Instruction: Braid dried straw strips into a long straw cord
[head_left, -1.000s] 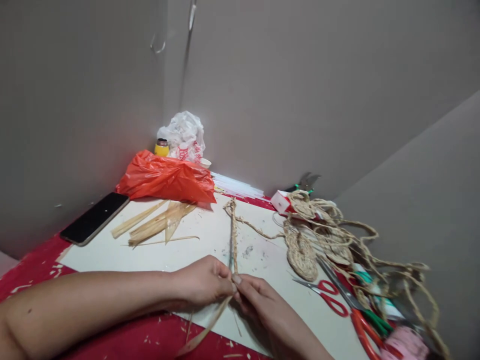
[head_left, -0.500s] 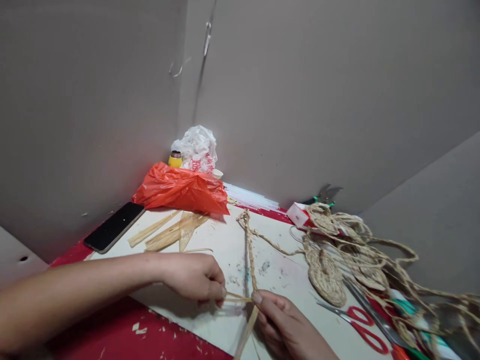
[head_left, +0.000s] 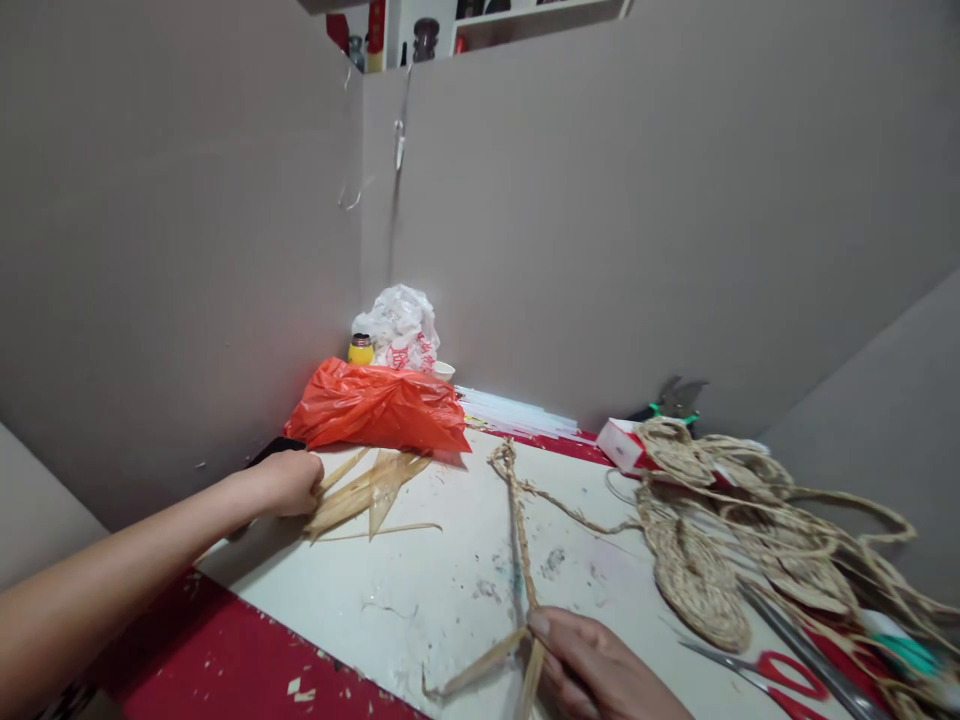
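Observation:
My right hand (head_left: 592, 660) pinches the lower end of a thin braided straw-coloured cord (head_left: 520, 530), which runs up the white board to a knotted end. From the pinch, one loose strand (head_left: 484, 665) lies to the left and another hangs down toward me. My left hand (head_left: 291, 482) is at the far left of the board, its fingers curled on the near end of dried pale leaf strips (head_left: 349, 503); the fingertips are partly hidden. A single narrow strip (head_left: 390, 530) lies just below that bundle.
Behind the strips sits a red plastic bag (head_left: 382, 405), with a dark phone (head_left: 277, 448) partly behind my left hand. Coiled twine (head_left: 694, 580), red-handled scissors (head_left: 791, 675) and a small box (head_left: 621, 445) lie at right. Grey walls (head_left: 637, 220) enclose the table.
My left hand has let go of the strand by the braid and moved up and left to the dried strips. My right hand keeps its pinch. The view has tilted up.

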